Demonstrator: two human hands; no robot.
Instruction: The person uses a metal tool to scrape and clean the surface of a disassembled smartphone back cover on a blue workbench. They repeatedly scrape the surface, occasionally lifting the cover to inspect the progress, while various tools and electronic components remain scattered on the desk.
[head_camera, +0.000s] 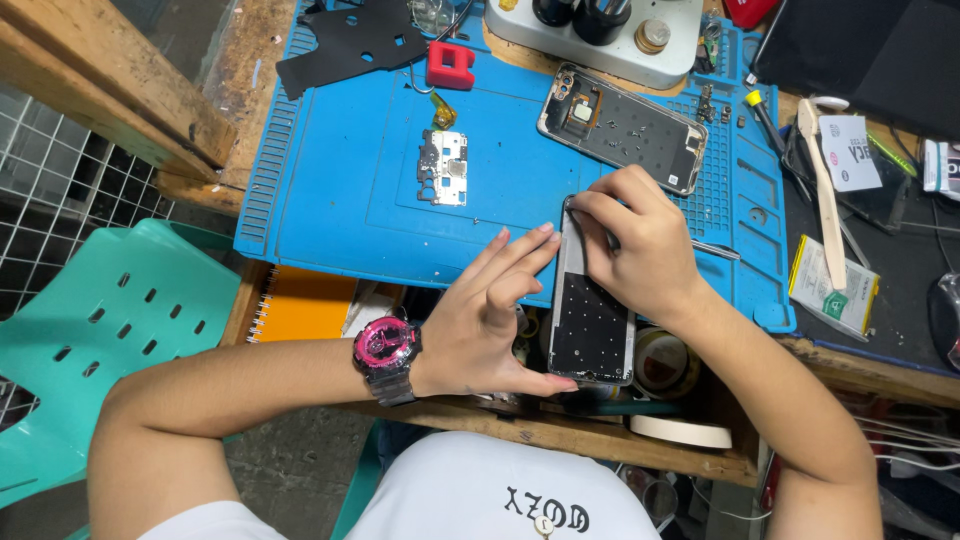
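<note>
My left hand (490, 315), with a pink and black watch on its wrist, steadies the left edge and lower end of an opened phone body (590, 325) that lies lengthwise over the front edge of the blue work mat (340, 180). My right hand (635, 240) presses down on the phone's upper end with bent fingers, and a thin metal tool (715, 249) sticks out to the right from under it. Whether the right hand grips that tool I cannot tell.
On the mat lie a small circuit board (443, 167), a second phone frame (622, 127), a red block (450, 65) and a black sheet (350, 42). A phone battery (833, 287) and white spudger (823, 195) lie right. A turquoise chair (110, 330) stands left; tape rolls (680, 428) sit below.
</note>
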